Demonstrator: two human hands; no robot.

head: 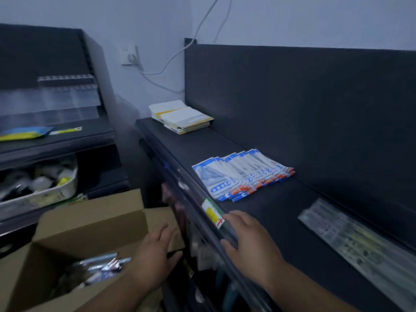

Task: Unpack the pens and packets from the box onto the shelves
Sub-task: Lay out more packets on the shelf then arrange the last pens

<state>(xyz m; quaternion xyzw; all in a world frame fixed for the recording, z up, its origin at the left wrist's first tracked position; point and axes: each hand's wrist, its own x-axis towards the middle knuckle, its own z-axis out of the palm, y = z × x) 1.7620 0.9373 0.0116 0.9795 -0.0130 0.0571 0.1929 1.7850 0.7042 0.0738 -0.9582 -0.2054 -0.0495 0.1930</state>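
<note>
Below, left hand (155, 255) with fingers loosely spread over open cardboard box (90, 224) holding wrapped pens (103, 265), right hand (249, 246) flat, fingers apart, on shelf (281, 221) edge, blue packets (240, 174) beyond.

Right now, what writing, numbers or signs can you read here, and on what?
"2": on the blue-and-white packets, in circles; other print blurred.
Red arrow: on the shelf-edge label; its text too blurred.
white-and-yellow stack, clear pen case: unreadable.
</note>
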